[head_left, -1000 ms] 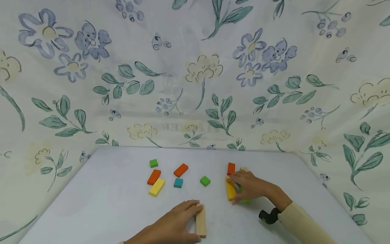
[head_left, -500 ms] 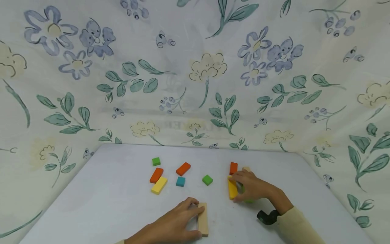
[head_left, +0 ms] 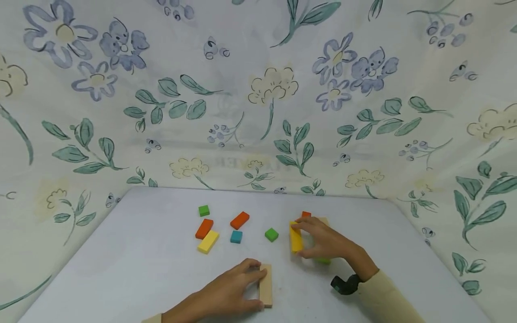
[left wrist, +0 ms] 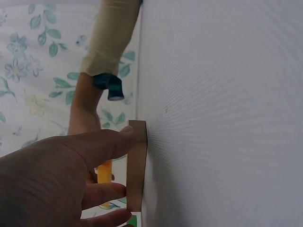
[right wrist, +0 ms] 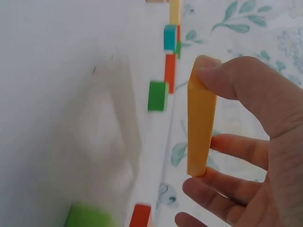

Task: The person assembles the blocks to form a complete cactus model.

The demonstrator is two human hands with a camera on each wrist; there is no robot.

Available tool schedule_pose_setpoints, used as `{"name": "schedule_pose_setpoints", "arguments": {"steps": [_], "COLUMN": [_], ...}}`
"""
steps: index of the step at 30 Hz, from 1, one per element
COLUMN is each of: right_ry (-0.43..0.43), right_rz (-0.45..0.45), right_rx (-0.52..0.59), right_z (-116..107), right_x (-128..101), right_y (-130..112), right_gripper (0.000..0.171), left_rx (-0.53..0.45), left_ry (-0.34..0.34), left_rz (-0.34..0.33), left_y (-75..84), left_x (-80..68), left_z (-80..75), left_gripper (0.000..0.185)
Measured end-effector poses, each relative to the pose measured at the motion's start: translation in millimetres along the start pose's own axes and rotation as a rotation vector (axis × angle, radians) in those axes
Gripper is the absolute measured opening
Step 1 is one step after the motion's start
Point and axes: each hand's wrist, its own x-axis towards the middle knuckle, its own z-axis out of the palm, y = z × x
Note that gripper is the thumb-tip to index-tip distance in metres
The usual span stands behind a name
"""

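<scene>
At the front of the white table my left hand [head_left: 230,289] grips a long plain wooden block [head_left: 265,285], its thumb at the near end and fingers at the far end. The left wrist view shows that wooden block [left wrist: 137,165] lying along the table top. My right hand [head_left: 325,240] pinches a yellow-orange block [head_left: 296,237] lengthwise between thumb and fingertips. In the right wrist view this yellow-orange block [right wrist: 200,123] is raised off the table, with its shadow below. A red block [head_left: 306,214], a pale wooden block [head_left: 324,220] and a green block [head_left: 323,260] lie partly hidden behind my right hand.
Left of centre lie a yellow block [head_left: 208,242], two red blocks [head_left: 204,229], a small green block [head_left: 203,211] and a teal block [head_left: 236,237]. Another green block [head_left: 272,234] sits mid-table. Flowered cloth [head_left: 226,112] hangs behind the table [head_left: 121,251].
My right hand has lifted the yellow-orange block off the table and moved it left, away from the blocks beside it. My left hand stays on the wooden block.
</scene>
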Motion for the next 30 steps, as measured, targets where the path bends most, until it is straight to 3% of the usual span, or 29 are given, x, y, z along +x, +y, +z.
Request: {"name": "schedule_pose_setpoints", "arguments": {"steps": [11, 19, 30], "right_ry": [-0.046, -0.040, -0.047], "right_rz": [-0.049, -0.076, -0.084], "right_rx": [-0.074, -0.092, -0.173], "right_z": [16.0, 30.6, 44.7], "right_x": [30.2, 47.4, 50.5], "right_y": [-28.6, -44.5, -42.6], "right_gripper": [0.067, 0.069, 0.068], "left_rx": [-0.005, 0.018, 0.020], "left_ry": [0.000, 0.028, 0.015], "left_rz": [-0.036, -0.004, -0.052], "left_y": [-1.9, -1.1, 3.8], "left_x": [0.1, -0.2, -0.3], "left_z": [5.0, 0.1, 1.0], "left_gripper": [0.070, 0.070, 0.067]}}
